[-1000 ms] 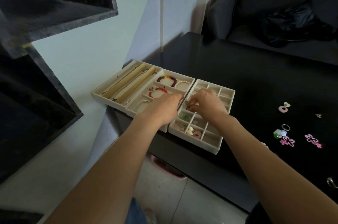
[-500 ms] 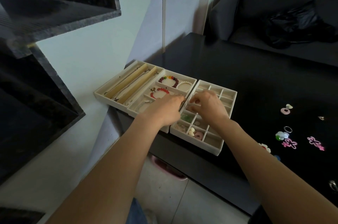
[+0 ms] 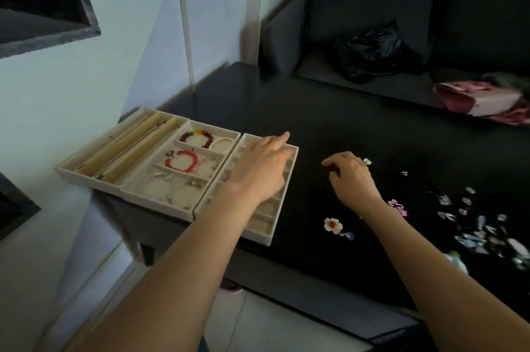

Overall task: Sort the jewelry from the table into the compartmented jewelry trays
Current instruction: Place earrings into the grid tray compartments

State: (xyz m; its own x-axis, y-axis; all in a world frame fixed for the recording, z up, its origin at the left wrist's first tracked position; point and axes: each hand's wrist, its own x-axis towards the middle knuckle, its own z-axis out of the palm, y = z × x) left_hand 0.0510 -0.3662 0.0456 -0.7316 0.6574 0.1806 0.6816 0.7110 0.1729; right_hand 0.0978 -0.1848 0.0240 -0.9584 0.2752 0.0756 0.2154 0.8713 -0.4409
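Our left hand (image 3: 259, 170) lies flat over the small-grid tray (image 3: 282, 209), fingers straight and loose, the forefinger reaching past the tray's far rim; it grips nothing. Our right hand (image 3: 351, 179) hovers low over the black table (image 3: 315, 122), well to the right of that tray, with its fingers curled downward toward the tabletop; we cannot tell whether they pinch anything, since the fingertips are dark and blurred. Just beyond its knuckles sits a small pale charm (image 3: 367, 162). Near the right wrist lies a pink flower piece (image 3: 398, 206), and nearer to us a white flower with a red centre (image 3: 333, 225). Farther right, a scattered pile of loose jewelry (image 3: 484, 225) spreads across the table, too blurred to name piece by piece. Left of the grid tray, touching it, the middle tray (image 3: 183, 176) holds a multicoloured bead bracelet (image 3: 197, 137), a white pearl bracelet (image 3: 222, 141) and a red bead bracelet (image 3: 182, 163). Beside that sits the long-slot tray (image 3: 114, 150). Behind the table stands a dark sofa (image 3: 401, 7) carrying a black bag (image 3: 375, 53).
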